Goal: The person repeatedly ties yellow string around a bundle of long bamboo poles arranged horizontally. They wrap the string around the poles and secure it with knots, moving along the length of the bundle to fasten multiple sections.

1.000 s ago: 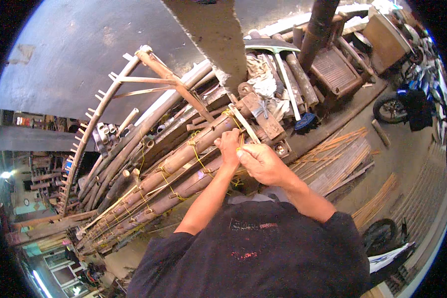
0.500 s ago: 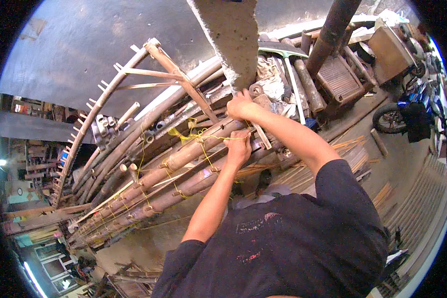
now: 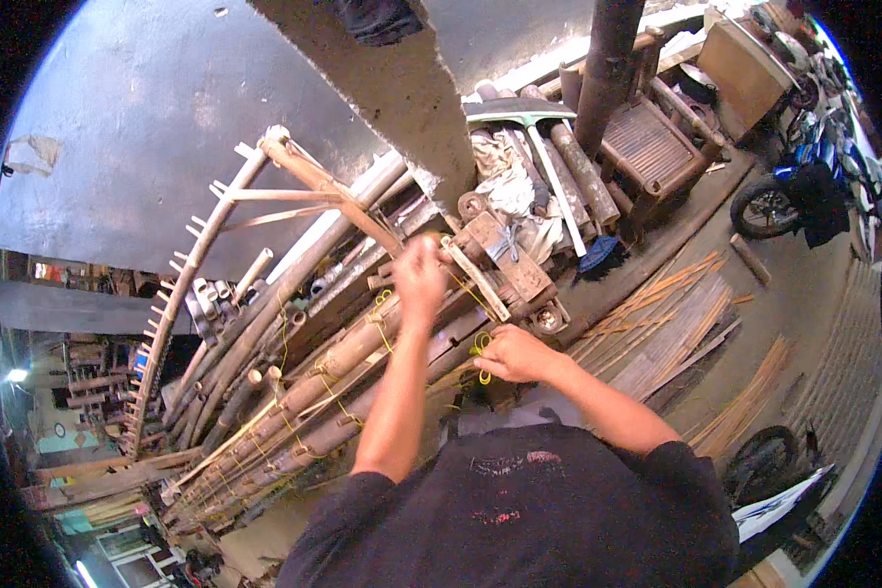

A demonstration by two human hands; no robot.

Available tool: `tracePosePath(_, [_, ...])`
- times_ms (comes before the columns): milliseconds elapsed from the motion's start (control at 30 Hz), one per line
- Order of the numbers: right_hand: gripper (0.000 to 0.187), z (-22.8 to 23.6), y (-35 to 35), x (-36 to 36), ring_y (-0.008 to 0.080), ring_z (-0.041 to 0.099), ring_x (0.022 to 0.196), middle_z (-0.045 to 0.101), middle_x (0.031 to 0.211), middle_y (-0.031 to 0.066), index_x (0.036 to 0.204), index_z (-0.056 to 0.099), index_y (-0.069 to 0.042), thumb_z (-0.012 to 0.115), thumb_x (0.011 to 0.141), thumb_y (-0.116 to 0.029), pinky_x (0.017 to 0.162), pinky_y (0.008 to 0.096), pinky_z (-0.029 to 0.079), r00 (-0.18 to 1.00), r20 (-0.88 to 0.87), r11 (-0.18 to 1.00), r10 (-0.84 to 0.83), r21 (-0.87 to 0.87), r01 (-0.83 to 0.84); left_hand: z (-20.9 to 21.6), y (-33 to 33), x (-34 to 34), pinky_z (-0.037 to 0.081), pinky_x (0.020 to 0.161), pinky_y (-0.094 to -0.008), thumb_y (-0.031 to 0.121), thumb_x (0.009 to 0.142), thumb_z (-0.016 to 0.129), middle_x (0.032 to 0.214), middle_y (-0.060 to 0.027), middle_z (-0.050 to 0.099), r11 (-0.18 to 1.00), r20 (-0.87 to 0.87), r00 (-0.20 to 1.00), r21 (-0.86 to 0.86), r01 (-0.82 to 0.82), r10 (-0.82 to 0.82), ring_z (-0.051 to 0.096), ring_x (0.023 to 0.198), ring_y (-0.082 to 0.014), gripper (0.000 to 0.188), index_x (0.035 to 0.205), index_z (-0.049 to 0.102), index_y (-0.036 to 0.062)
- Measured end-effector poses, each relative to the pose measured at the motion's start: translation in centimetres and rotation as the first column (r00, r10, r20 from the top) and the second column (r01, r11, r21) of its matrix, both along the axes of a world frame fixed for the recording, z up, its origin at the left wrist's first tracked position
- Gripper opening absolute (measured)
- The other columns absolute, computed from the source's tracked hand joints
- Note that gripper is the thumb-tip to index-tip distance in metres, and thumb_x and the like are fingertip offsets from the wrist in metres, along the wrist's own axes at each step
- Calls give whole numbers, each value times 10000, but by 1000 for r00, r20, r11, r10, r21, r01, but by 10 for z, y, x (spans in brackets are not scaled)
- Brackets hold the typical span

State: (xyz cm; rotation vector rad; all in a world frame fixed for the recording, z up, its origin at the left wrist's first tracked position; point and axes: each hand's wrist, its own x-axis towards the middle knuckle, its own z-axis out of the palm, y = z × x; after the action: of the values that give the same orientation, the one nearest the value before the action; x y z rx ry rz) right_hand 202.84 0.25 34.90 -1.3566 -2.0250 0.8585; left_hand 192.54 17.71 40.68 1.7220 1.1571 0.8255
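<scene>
My right hand (image 3: pixel 522 355) is closed on a small looped bundle of yellow string (image 3: pixel 481 359), just below the near end of the bamboo poles. My left hand (image 3: pixel 420 280) is over the upper bamboo pole (image 3: pixel 351 338), and motion smears its fingers, so its grip cannot be made out. Yellow string lashes this pole to a lower bamboo pole (image 3: pixel 367 405) at several points along their length. Just right of my left hand, a short bamboo slat (image 3: pixel 476 279) slants down, with a strand of string running beside it.
Scissors (image 3: pixel 503 244) lie on a wooden block (image 3: pixel 519 270) beyond the slat. A concrete post (image 3: pixel 402 108) and a curved bamboo frame with pegs (image 3: pixel 188 235) stand behind the poles. Bamboo strips (image 3: pixel 647 318) cover floor at right, near a motorbike (image 3: pixel 804 196) and bamboo chair (image 3: pixel 652 147).
My right hand has come down from the poles' upper side to below their end, where the string bundle now shows. My left hand has moved up and left. The whole view has shifted.
</scene>
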Motion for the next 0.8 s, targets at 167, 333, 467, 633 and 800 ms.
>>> tracePosePath(167, [372, 7, -14, -14, 354, 591, 734, 605, 668, 161, 676, 622, -40, 585, 884, -346, 848, 430, 452, 993, -9, 991, -115, 74, 115, -90, 105, 2, 479, 758, -478, 179, 913, 482, 865, -230, 656, 936, -404, 910, 347, 57, 95, 621, 823, -422, 238, 911, 650, 11])
tracePosePath(333, [255, -37, -69, 18, 278, 603, 1007, 663, 1052, 118, 933, 615, -67, 522, 951, -304, 927, 393, 458, 64, -756, 633, -652, -497, 593, -116, 110, -21, 467, 830, -515, 269, 924, 476, 970, -235, 657, 947, -572, 812, 310, 86, 114, 609, 935, -425, 304, 933, 651, 20])
tracePosePath(467, [401, -118, -120, -29, 247, 596, 1045, 649, 1120, 98, 1081, 558, -125, 444, 971, -493, 929, 395, 465, -823, -402, 395, -401, -886, 241, -78, 107, -92, 485, 843, -480, 257, 911, 516, 951, -241, 666, 978, -531, 842, 107, 181, -98, 639, 925, -399, 291, 1023, 663, 32])
tracePosePath(633, [801, -107, -106, -216, 292, 574, 1062, 568, 1229, 186, 1382, 355, -64, 340, 901, -704, 950, 494, 459, -395, -253, 379, -883, -882, -281, -3, 60, -262, 475, 884, -450, 278, 952, 480, 1056, -223, 657, 950, -445, 892, 307, 64, 83, 622, 1015, -383, 357, 1112, 629, -4])
tracePosePath(800, [573, -46, -42, -352, 223, 608, 971, 633, 1082, 96, 1204, 536, -47, 438, 954, -553, 928, 385, 478, -17, -568, 424, -823, -592, -686, -54, -6, -408, 428, 922, -510, 345, 926, 544, 1123, -182, 643, 937, -783, 517, -267, 225, -347, 585, 1085, -359, 381, 1176, 586, 60])
